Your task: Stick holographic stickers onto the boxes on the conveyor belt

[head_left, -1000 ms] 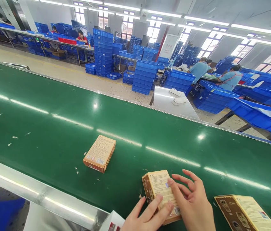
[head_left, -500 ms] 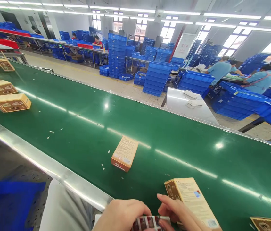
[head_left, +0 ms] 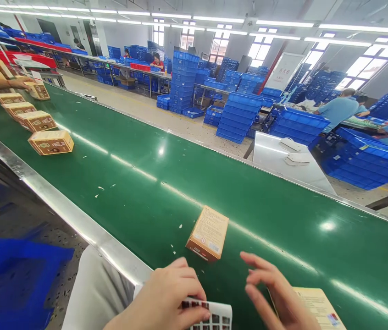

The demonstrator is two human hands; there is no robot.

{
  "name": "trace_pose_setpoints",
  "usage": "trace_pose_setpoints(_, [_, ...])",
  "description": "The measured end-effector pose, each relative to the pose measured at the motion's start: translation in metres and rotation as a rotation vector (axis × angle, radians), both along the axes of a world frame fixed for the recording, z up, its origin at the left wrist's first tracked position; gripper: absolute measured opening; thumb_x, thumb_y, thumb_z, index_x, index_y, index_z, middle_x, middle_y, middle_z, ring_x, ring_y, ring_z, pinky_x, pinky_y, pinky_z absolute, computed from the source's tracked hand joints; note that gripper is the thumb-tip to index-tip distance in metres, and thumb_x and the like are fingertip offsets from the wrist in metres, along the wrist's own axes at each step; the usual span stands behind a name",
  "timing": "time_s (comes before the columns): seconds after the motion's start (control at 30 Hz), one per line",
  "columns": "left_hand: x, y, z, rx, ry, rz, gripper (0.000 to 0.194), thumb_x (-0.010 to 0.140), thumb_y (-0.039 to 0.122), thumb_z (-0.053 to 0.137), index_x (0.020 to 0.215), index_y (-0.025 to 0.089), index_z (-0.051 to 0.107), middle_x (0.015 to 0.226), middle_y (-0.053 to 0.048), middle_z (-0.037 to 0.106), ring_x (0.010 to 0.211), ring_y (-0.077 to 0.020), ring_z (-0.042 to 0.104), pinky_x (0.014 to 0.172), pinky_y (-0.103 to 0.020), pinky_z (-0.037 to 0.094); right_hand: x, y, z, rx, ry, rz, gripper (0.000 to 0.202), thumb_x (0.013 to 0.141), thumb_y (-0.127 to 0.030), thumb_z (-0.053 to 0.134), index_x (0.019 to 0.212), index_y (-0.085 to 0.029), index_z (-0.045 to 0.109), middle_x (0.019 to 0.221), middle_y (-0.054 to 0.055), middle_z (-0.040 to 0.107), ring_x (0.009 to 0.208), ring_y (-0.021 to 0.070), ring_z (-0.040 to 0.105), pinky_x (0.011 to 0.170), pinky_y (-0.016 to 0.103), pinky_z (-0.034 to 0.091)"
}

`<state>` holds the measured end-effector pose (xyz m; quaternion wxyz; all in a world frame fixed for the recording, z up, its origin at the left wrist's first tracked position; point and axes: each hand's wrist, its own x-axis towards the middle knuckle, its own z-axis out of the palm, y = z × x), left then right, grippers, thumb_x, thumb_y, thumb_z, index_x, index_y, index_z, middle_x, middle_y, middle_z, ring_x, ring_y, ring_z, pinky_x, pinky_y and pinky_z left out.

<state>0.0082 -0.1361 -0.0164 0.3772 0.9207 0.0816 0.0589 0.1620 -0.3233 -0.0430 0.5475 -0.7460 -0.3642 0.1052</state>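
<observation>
My left hand (head_left: 176, 293) grips a white sheet (head_left: 219, 314) printed with dark red squares at the bottom centre, thumb on top and fingers curled over it. To its right, my right hand (head_left: 276, 293) hovers with fingers apart and holds nothing. Just beyond the two hands, an orange-and-cream box (head_left: 209, 233) lies on the green belt (head_left: 139, 197). A second cream box (head_left: 318, 305) lies partly behind my right hand at the lower right.
Several brown and cream boxes (head_left: 51, 142) sit along the belt at the left, where another person's hand (head_left: 24, 82) touches one. A metal rail (head_left: 77, 217) edges the belt. Blue crates (head_left: 237, 117) and a white table (head_left: 286, 160) stand beyond it.
My right hand has come away from the sheet and opened. More of the sheet shows in my left hand. The view has shifted, and the boxes appear farther right.
</observation>
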Motion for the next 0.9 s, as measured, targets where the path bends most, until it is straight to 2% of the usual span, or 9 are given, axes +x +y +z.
trace_pose_setpoints(0.07, [0.001,0.009,0.002,0.047,-0.126,-0.033,0.009,0.080,0.027,0.082,0.077,0.024,0.074,0.124,-0.001,0.071,0.119,-0.0239,0.060,0.095,-0.037,0.054,0.019,0.017,-0.005,0.071,0.239,-0.041,0.026,0.093,-0.046,0.068,0.111,-0.028,0.064,0.143,0.007,0.057,0.129,0.0275,0.057,0.102,0.037,0.052])
trace_pose_setpoints(0.13, [0.005,0.015,0.003,0.111,-0.172,-0.069,0.010,0.081,0.031,0.081,0.076,0.025,0.074,0.155,0.001,0.048,0.146,-0.0318,0.036,0.116,-0.056,0.039,0.035,0.041,-0.012,0.171,0.333,-0.071,0.045,0.089,-0.046,0.073,0.126,-0.030,0.053,0.153,0.007,0.045,0.135,0.0280,0.050,0.106,0.040,0.049])
trace_pose_setpoints(0.23, [0.010,0.018,0.004,0.187,-0.124,-0.172,0.012,0.084,0.036,0.076,0.079,0.026,0.074,0.161,0.005,0.039,0.154,-0.0340,0.019,0.121,-0.069,0.020,0.052,0.070,-0.018,0.166,0.328,0.000,0.062,0.084,-0.045,0.077,0.133,-0.028,0.043,0.145,0.011,0.050,0.129,0.0282,0.054,0.107,0.047,0.046])
trace_pose_setpoints(0.33, [0.011,0.014,-0.004,0.220,-0.109,-0.244,0.013,0.087,0.040,0.073,0.082,0.029,0.075,0.156,0.010,0.045,0.152,-0.0312,0.028,0.122,-0.067,0.023,0.059,0.077,-0.017,0.069,0.326,0.214,0.066,0.085,-0.040,0.076,0.139,-0.024,0.041,0.126,0.011,0.063,0.117,0.0267,0.062,0.107,0.049,0.045])
trace_pose_setpoints(0.4, [0.011,0.010,-0.016,0.233,-0.156,-0.250,0.010,0.085,0.039,0.076,0.082,0.030,0.076,0.155,0.009,0.047,0.149,-0.0306,0.034,0.120,-0.058,0.034,0.059,0.070,-0.013,0.045,0.360,0.280,0.066,0.084,-0.037,0.077,0.141,-0.025,0.044,0.130,0.012,0.062,0.122,0.0269,0.060,0.110,0.049,0.043])
trace_pose_setpoints(0.5, [0.014,0.004,-0.037,0.276,-0.296,-0.255,0.008,0.080,0.035,0.081,0.080,0.028,0.078,0.157,0.002,0.045,0.145,-0.0347,0.040,0.111,-0.048,0.049,0.050,0.055,-0.006,0.112,0.439,0.079,0.050,0.081,-0.043,0.080,0.124,-0.025,0.061,0.141,0.011,0.058,0.132,0.0296,0.052,0.113,0.049,0.041])
trace_pose_setpoints(0.63, [0.023,-0.003,-0.051,0.341,-0.356,-0.290,0.016,0.078,0.042,0.081,0.075,0.027,0.078,0.157,-0.001,0.045,0.140,-0.0393,0.047,0.104,-0.050,0.052,0.028,0.044,-0.003,0.162,0.645,-0.261,0.037,0.075,-0.054,0.083,0.090,-0.021,0.073,0.138,0.010,0.062,0.130,0.0337,0.054,0.108,0.044,0.048])
trace_pose_setpoints(0.77, [0.029,-0.010,-0.050,0.364,-0.370,-0.292,0.015,0.075,0.042,0.084,0.073,0.029,0.078,0.156,0.001,0.047,0.137,-0.0371,0.051,0.102,-0.047,0.053,0.013,0.039,-0.007,0.208,0.835,-0.343,0.038,0.067,-0.052,0.088,0.081,-0.020,0.074,0.139,0.010,0.060,0.120,0.0379,0.061,0.087,0.040,0.061])
trace_pose_setpoints(0.9, [0.033,-0.019,-0.053,0.411,-0.398,-0.285,0.012,0.074,0.039,0.086,0.071,0.031,0.078,0.155,0.003,0.048,0.136,-0.0344,0.052,0.102,-0.044,0.051,0.018,0.030,-0.008,0.179,0.833,-0.324,0.034,0.070,-0.049,0.086,0.074,-0.019,0.072,0.138,0.010,0.061,0.108,0.0355,0.067,0.079,0.037,0.063])
